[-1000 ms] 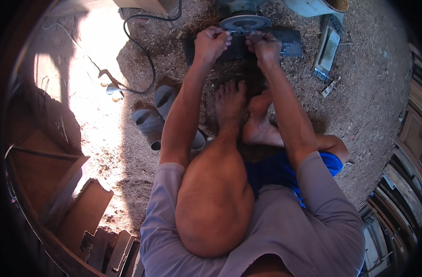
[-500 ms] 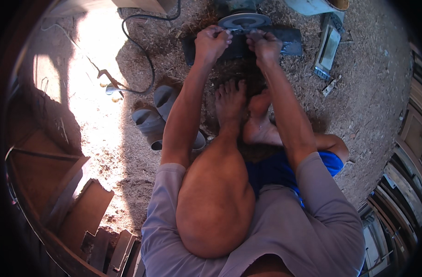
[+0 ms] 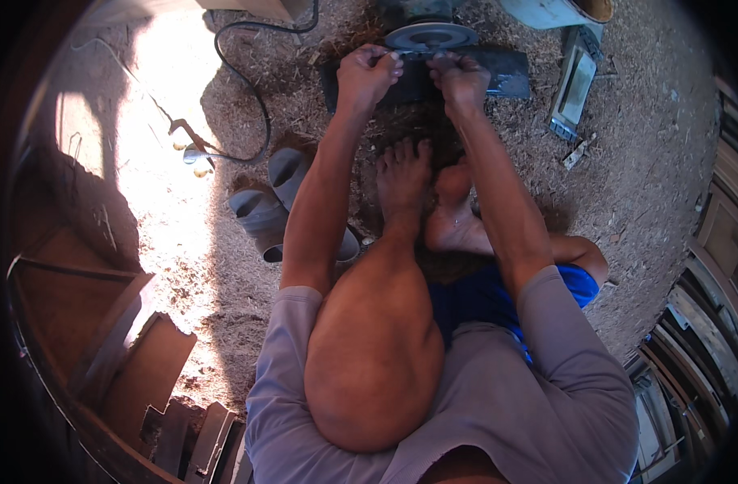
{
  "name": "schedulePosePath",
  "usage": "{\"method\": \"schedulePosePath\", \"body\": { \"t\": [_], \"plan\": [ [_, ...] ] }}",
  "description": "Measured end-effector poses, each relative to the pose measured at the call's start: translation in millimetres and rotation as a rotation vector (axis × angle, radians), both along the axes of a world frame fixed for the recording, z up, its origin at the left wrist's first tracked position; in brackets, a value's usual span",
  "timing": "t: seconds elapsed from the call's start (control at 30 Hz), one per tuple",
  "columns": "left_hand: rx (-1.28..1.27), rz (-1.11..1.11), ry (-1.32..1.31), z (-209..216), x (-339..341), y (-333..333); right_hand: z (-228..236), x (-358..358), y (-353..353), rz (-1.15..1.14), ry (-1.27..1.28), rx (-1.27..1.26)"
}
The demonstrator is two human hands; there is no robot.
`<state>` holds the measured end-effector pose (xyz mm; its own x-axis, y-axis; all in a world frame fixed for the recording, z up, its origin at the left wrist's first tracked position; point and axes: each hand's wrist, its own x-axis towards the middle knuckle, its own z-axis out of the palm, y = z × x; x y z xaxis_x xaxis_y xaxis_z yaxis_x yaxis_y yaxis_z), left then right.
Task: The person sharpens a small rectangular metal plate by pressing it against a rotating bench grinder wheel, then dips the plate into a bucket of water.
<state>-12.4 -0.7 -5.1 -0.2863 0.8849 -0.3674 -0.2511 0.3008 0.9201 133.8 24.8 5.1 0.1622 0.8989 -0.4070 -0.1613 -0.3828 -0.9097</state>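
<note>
Person seated on sawdust floor (image 3: 643, 161), bare feet (image 3: 421, 189) forward. Left hand (image 3: 367, 74) and right hand (image 3: 461, 77) at far centre, just near side of grey grinding disc (image 3: 430, 36). Both grips curled together, fingertips meeting at disc's near rim; what they pinch too small to tell. Dark flat base plate (image 3: 506, 73) under hands, reaching right. Grey sandals (image 3: 276, 202) left of left forearm. Black cable (image 3: 252, 89) loops far left.
</note>
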Motion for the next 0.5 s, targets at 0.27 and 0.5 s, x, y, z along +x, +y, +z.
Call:
{"method": "schedulePosePath", "body": {
  "t": [0.27, 0.5],
  "plan": [
    [-0.017, -0.006, 0.019, 3.7, -2.6, -1.2, -3.5, 0.4, 1.2, 0.030, -0.014, 0.008],
    [0.007, -0.025, 0.016, 3.6, 4.0, 2.2, -2.7, 6.4, 2.9, -0.016, 0.017, -0.024]
  ]
}}
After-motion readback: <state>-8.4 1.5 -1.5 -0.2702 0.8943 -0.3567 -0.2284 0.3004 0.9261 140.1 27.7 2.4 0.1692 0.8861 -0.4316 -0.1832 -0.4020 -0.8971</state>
